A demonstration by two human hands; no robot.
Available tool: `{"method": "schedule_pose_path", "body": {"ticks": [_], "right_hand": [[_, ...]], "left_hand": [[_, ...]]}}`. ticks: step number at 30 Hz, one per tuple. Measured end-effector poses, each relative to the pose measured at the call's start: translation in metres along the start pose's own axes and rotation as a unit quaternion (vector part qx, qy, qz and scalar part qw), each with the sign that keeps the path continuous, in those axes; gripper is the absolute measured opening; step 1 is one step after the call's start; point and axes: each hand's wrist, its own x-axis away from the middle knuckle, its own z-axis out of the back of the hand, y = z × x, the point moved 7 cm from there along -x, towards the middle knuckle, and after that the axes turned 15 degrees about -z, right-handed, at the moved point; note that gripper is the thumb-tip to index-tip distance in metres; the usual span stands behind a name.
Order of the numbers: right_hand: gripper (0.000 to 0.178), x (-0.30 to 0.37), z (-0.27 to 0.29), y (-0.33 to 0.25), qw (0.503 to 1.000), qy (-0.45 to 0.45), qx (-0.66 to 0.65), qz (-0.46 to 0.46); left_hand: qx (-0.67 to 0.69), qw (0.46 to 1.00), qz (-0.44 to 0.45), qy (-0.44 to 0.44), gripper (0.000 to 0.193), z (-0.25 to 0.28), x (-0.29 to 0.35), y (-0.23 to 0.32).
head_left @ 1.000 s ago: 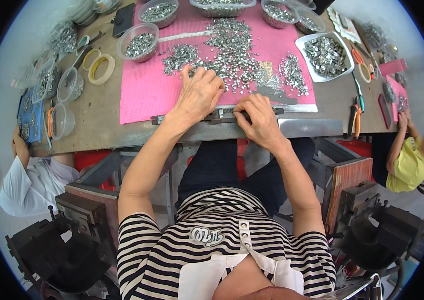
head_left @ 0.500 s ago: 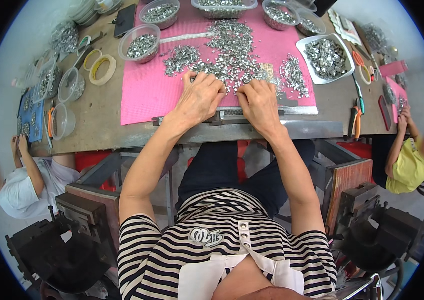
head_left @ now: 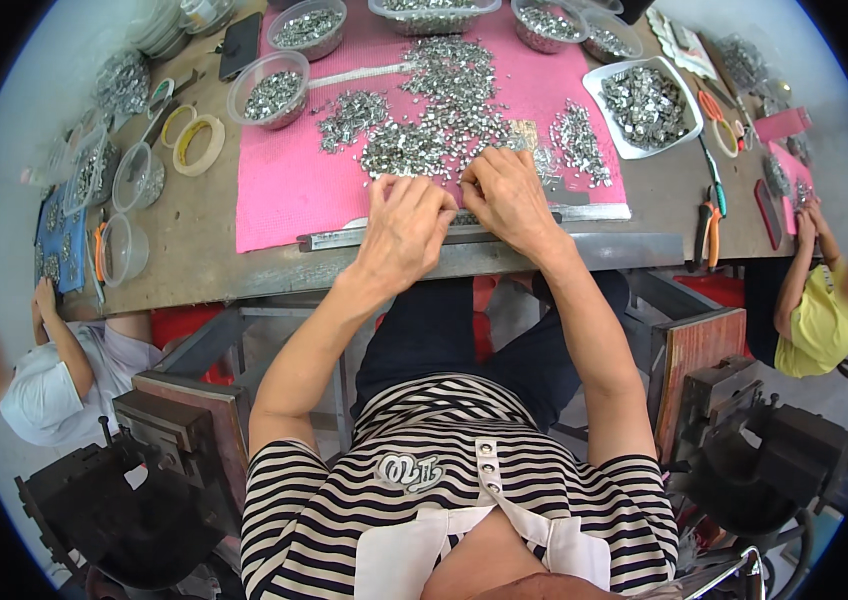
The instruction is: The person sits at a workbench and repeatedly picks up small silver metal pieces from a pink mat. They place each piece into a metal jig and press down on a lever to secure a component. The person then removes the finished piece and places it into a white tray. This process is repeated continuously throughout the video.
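Note:
Small shiny metal pieces [head_left: 404, 147] lie heaped and scattered over a pink mat [head_left: 279, 190]. Along the mat's near edge runs a narrow metal bar [head_left: 334, 239]. My left hand [head_left: 404, 228] is bent down over this bar, its fingers curled and pressed together; whatever they grip is hidden beneath them. Close by on the right, my right hand [head_left: 511, 198] has thumb and fingers pinched together just above the bar, at the near edge of the heap. Anything in that pinch is too small or covered to make out.
Clear tubs of metal pieces [head_left: 271, 95] line the mat's far side, with a white dish [head_left: 644, 110] at right. Tape rolls [head_left: 199, 145] lie left, orange-handled pliers [head_left: 708, 232] right. A metal strip [head_left: 604, 250] edges the table. Two people sit at either side.
My left hand has come back toward me, off the heap and over the bar. My right hand has shifted slightly left, its fingers more pinched. The view has moved a little.

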Motion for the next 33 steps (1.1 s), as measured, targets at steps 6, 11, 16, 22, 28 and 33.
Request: {"method": "schedule_pose_path", "body": {"ticks": [6,11,16,22,28,33], "right_hand": [[0.007,0.002,0.002,0.002,1.0,0.006,-0.021,0.0],[0.008,-0.001,-0.005,0.002,1.0,-0.005,-0.022,-0.001],[0.011,0.004,0.009,0.001,0.998,-0.016,-0.06,-0.014],[0.015,0.028,0.026,-0.005,0.993,-0.067,-0.093,0.006],[0.017,0.035,0.026,-0.015,0.995,-0.06,-0.044,0.067],[0.016,0.036,0.025,-0.022,0.992,-0.061,-0.01,0.111]], "left_hand": [[0.004,1.0,-0.004,0.002,0.013,-0.011,0.003,0.008],[-0.023,1.0,-0.012,0.003,0.013,-0.013,0.002,0.013],[-0.017,0.999,-0.008,0.026,0.009,-0.008,0.005,0.009],[-0.091,0.994,0.056,0.034,0.007,0.004,0.001,-0.027],[-0.093,0.992,0.076,-0.03,0.008,0.003,-0.002,-0.034],[-0.087,0.992,0.096,-0.01,0.008,0.007,0.006,-0.041]]}}
